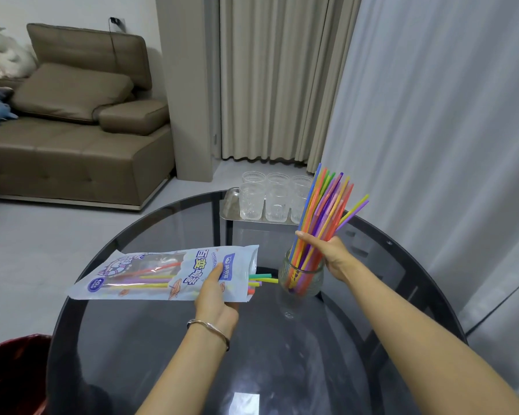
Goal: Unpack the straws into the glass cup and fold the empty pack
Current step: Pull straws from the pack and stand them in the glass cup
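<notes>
A printed plastic straw pack [150, 274] lies flat across the left of the round glass table, its open mouth facing right. A few straws [261, 280] poke out of that mouth, and several more show through its clear window. My left hand [215, 298] grips the pack near the opening, thumb on top. Just right of the pack stands the glass cup [301, 280]. A bundle of coloured straws [324, 211] stands in it, fanning up and to the right. My right hand [327, 253] is closed around this bundle just above the cup's rim.
A metal tray [231, 205] with several empty ribbed glasses [252, 202] sits at the table's far edge. A dark red bin [9, 375] stands low on the left beside the table [282, 369]. A brown sofa and grey curtains are behind.
</notes>
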A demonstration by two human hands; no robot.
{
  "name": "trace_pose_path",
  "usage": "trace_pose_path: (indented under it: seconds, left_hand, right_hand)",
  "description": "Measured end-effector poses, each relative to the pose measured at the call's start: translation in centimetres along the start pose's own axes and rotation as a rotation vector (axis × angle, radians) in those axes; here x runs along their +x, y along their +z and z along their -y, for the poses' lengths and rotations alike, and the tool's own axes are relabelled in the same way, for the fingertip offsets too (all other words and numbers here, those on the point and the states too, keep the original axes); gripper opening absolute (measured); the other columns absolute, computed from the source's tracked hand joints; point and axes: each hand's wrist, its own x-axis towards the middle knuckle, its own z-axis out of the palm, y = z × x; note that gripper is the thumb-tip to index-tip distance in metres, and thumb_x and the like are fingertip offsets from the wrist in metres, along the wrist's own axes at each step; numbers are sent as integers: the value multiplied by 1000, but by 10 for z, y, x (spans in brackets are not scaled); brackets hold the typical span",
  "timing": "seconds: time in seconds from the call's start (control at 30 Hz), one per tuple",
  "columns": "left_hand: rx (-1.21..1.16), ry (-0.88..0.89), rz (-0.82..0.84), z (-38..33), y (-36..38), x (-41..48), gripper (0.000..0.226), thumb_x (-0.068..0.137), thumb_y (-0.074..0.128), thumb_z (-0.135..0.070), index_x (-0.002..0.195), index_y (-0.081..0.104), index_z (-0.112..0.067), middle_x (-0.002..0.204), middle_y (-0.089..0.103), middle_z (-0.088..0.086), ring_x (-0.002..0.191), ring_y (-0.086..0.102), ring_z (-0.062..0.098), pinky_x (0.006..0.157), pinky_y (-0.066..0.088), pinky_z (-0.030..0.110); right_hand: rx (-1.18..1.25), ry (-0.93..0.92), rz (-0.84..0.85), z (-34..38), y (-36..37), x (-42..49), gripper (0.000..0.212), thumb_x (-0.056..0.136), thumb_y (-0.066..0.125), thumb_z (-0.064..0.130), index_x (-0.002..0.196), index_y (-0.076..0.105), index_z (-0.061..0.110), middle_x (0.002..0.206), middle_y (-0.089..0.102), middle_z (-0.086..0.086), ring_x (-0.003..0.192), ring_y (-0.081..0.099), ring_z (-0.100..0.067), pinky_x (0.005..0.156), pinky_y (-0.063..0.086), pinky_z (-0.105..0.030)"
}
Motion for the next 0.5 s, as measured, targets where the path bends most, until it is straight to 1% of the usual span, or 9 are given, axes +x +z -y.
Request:
trace_pose_path:
  seconds: [0.03, 0.07, 0.13, 0.17, 0.27, 0.3, 0.37, 0.43, 0.5]
  left_hand:
    - [-3, -5, 5, -1, 0, -1, 6, 94, 52, -12, 89, 54, -15, 85, 61, 4, 73, 58, 20, 39, 53, 33]
    - [-6, -6, 7, -1, 0, -2, 4, 94, 52, -12, 93, 54, -15, 85, 61, 4, 73, 58, 20, 37, 52, 32]
    - [-23, -3, -5, -1, -2, -1, 12, 94, 52, -11, 105, 50, -14, 87, 61, 4, 75, 58, 20, 37, 52, 33]
    - [-26, -3, -13, -1, -3, 0, 13, 93, 53, -11, 106, 50, -15, 87, 61, 4, 75, 59, 20, 37, 52, 34]
    - [-10, 1, -15, -2, -3, 1, 6, 93, 53, -11, 94, 53, -17, 87, 62, 3, 75, 59, 20, 37, 52, 34]
    - [-9, 2, -16, -2, -3, 1, 6, 93, 53, -11, 93, 54, -17, 88, 62, 3, 76, 59, 20, 37, 52, 34]
    - [-16, 3, -16, -1, -3, 2, 10, 93, 53, -11, 102, 53, -15, 88, 62, 4, 76, 59, 20, 37, 52, 34]
    - [-19, 4, -33, 0, -3, 2, 20, 92, 54, -12, 112, 51, -14, 90, 62, 4, 77, 59, 21, 39, 53, 36]
    - [-12, 5, -41, 0, -3, 1, 17, 92, 54, -12, 108, 52, -14, 89, 62, 5, 76, 59, 21, 38, 53, 35]
  right_hand:
    - [18, 9, 20, 1, -1, 2, 61, 69, 80, 21, 124, 57, 13, 119, 66, -9, 107, 62, -23, 97, 48, -39]
    - [31, 14, 35, 1, -1, 4, 59, 70, 79, 19, 124, 57, 12, 118, 66, -9, 107, 62, -23, 98, 48, -40]
    - [46, 16, 62, 1, -2, 9, 57, 71, 78, 16, 124, 57, 11, 117, 66, -9, 107, 62, -24, 97, 48, -40]
    - [51, 21, 66, 1, -2, 11, 56, 72, 77, 14, 123, 56, 10, 115, 66, -9, 106, 62, -25, 95, 49, -40]
    - [71, 26, 81, 0, -2, 16, 48, 74, 75, 9, 118, 56, 12, 108, 66, -7, 100, 62, -23, 86, 51, -37]
    - [70, 25, 93, 0, -2, 16, 44, 75, 74, 10, 114, 56, 15, 105, 66, -4, 98, 62, -21, 83, 51, -34]
    - [70, 22, 128, 0, -3, 16, 34, 77, 73, 12, 105, 56, 22, 100, 65, 0, 94, 61, -17, 75, 51, -29]
    - [73, 15, 156, 1, -3, 14, 28, 78, 71, 14, 99, 56, 26, 98, 65, 2, 93, 61, -15, 72, 50, -27]
    - [55, 5, 168, 2, -3, 15, 30, 77, 72, 16, 100, 56, 26, 100, 65, 1, 94, 61, -15, 73, 51, -27]
